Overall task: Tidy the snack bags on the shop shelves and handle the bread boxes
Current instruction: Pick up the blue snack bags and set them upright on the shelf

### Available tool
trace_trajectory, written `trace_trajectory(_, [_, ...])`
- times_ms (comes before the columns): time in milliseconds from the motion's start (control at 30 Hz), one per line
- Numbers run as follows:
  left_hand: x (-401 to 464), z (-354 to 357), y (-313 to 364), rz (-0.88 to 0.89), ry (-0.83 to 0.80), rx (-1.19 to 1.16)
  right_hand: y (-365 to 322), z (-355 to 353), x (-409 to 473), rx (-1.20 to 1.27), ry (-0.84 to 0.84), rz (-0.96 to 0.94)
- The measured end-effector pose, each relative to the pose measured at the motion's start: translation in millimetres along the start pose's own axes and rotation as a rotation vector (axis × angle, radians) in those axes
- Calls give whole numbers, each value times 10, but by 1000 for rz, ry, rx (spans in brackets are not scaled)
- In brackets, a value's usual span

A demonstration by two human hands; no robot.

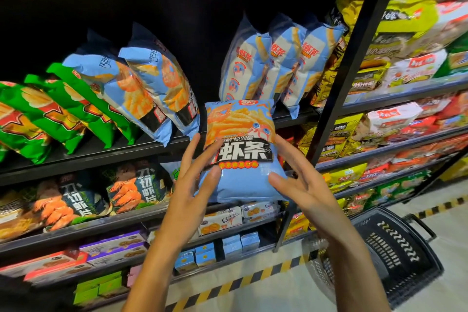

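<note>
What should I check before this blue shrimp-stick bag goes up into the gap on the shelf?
1. Hold: left hand and right hand press the shrimp-stick bag from both sides with straight fingers: ok.
2. Bag upright, print facing out: ok.
3. Gap on the shelf between the leaning blue bags and the standing blue bags: ok.
4. Leaning blue bags tilt left, not upright: not ok.
5. Depth of the gap behind: cannot tell.
6. Basket on the floor, off to the right: ok.
</note>
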State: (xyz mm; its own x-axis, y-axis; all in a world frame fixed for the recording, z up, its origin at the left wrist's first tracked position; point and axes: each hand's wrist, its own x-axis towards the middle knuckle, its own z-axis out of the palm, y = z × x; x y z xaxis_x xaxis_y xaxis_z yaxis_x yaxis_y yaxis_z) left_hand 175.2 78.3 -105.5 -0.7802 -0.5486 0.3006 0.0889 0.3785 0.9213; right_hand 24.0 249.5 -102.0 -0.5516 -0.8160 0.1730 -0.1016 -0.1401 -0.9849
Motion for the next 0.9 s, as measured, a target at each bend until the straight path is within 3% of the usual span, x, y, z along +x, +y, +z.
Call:
trace_trajectory(167, [-96, -62, 127, 125, -204, 36, -57, -35, -22, -113, 105, -58])
trace_trajectory(267, [-157, -45, 186, 150, -239, 71, -87, -88, -45, -118, 115, -39])
trace_trajectory(400, [-226, 28, 260, 153, -145, 90, -119, -218, -105, -158, -9, -52])
trace_trajectory(500, [-284, 68, 294, 142, -65, 119, -130, -343, -147, -237, -56, -161])
trace_trajectory(633, [-334, 164, 253, 51, 27, -22, -57, -349, -190, -73, -85, -252])
trace_trajectory(900, [-409, 451, 221, 6, 103, -181, -12, -304, -196, 16, 176, -199])
